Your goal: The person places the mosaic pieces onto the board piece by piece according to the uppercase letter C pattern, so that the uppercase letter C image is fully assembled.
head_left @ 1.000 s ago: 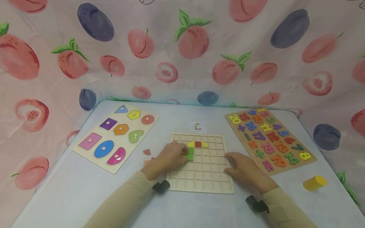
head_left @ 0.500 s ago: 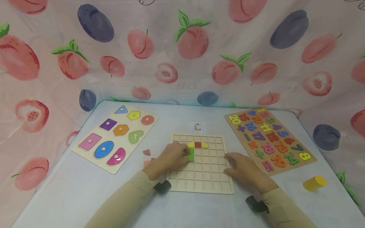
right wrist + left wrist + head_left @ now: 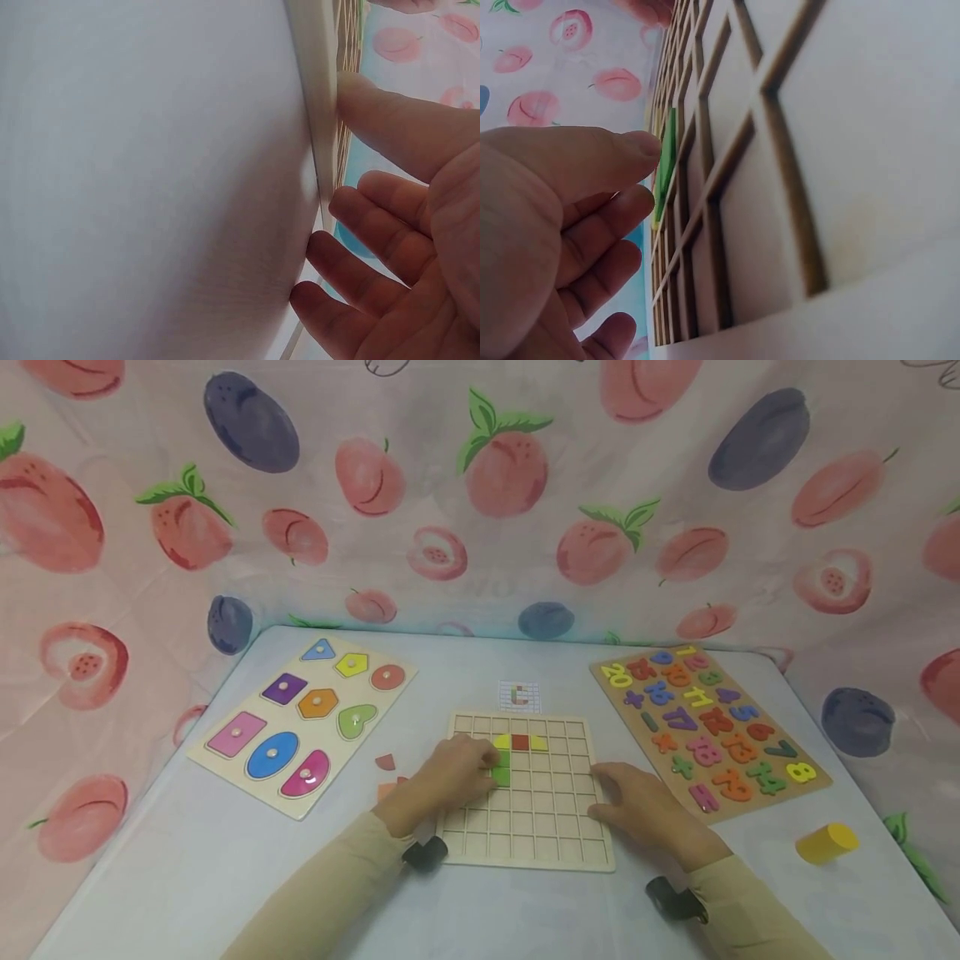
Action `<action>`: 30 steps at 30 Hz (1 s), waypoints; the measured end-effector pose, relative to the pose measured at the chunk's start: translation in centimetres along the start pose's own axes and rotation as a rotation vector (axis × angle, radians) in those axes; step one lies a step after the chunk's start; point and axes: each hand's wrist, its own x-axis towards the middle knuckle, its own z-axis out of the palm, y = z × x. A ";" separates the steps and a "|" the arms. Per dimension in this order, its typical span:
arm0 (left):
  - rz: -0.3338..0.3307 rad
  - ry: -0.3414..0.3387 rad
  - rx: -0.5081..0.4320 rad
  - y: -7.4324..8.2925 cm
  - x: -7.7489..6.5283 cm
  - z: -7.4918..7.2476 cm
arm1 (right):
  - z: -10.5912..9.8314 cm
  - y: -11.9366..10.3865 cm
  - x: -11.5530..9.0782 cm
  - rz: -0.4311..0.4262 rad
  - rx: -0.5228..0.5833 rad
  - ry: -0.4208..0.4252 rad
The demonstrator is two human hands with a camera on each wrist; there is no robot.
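So the gridded wooden board (image 3: 525,865) sits mid-table, and the left hand (image 3: 453,772) has thumb and index right up against the two green squares (image 3: 501,767) on its far left part. Honestly can't tell if it's pinching one or just pressing, since the fingertips hide the squares' left edges. The right hand (image 3: 637,797) is relaxed, gripping nothing, thumb and fingertips resting on the board's right rim. Looks to me like the step is seating a green square in its cell. My tip: let that right hand brace the rim so the board can't skate, line the edges up with the slats, then press down evenly instead of poking one corner. Flat thin bits like these probably ride up on a slat pretty easily. Also watch the fingers don't nudge the yellow piece (image 3: 502,741) just beyond, because it's in a row with the red square (image 3: 520,742) and the other yellow one (image 3: 538,743). Worth checking against the little pattern card (image 3: 520,696) past the far edge, and mind the left forearm over the loose red (image 3: 385,762) and orange (image 3: 386,792) pieces on the left
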 end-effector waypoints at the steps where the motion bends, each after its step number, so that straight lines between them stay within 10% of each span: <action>1: 0.003 0.001 0.002 0.0 -0.1 -0.1 | 0.0 0.0 -0.1 0.000 0.000 -0.001; 24: -0.115 0.083 0.011 -2.7 -2.3 -3.6 | -0.1 0.0 -0.2 -0.018 0.009 0.009; 30: -0.245 0.069 -0.061 -3.7 -3.4 -4.5 | -0.2 -0.1 -0.3 -0.012 0.006 0.001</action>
